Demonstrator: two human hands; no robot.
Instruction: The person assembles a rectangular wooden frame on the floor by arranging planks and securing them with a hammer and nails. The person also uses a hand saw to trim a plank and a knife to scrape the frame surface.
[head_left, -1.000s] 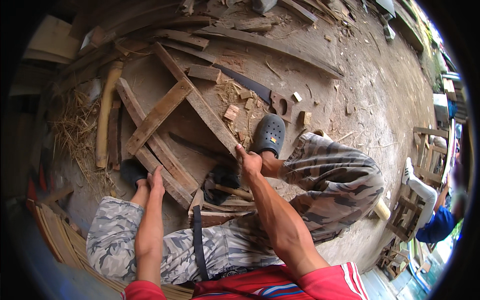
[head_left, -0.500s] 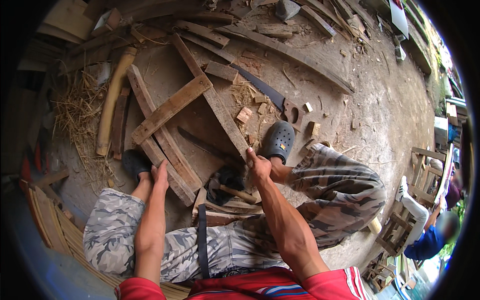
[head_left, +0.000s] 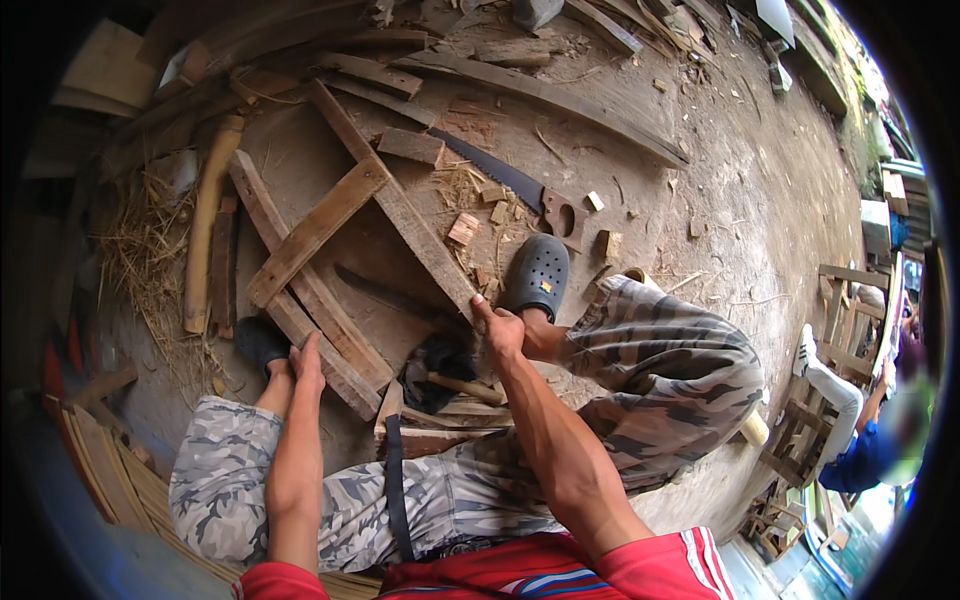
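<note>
A wooden frame (head_left: 330,225) lies in front of me, with a crosspiece over its long bars. My right hand (head_left: 497,327) is closed round the near end of the right bar (head_left: 425,235), its thumb on top. My left hand (head_left: 308,365) rests against the outer side of the short left bar (head_left: 328,355), fingers stretched along the wood; their undersides are hidden. Next to that bar runs another bar (head_left: 345,325), passing under the crosspiece. A dark blade (head_left: 385,292) lies on the ground between the bars. Near my right hand, a hammer (head_left: 465,388) lies beside a dark bundle.
A handsaw (head_left: 510,180) and several wood offcuts (head_left: 464,228) lie beyond my right foot. Planks (head_left: 540,95) are strewn at the back. At left are a bamboo pole (head_left: 210,230) and straw (head_left: 145,235). Another person (head_left: 855,455) sits at far right by wooden frames.
The whole view has shifted slightly, so the scene stands a little further left in it. Both hands keep their places on the frame.
</note>
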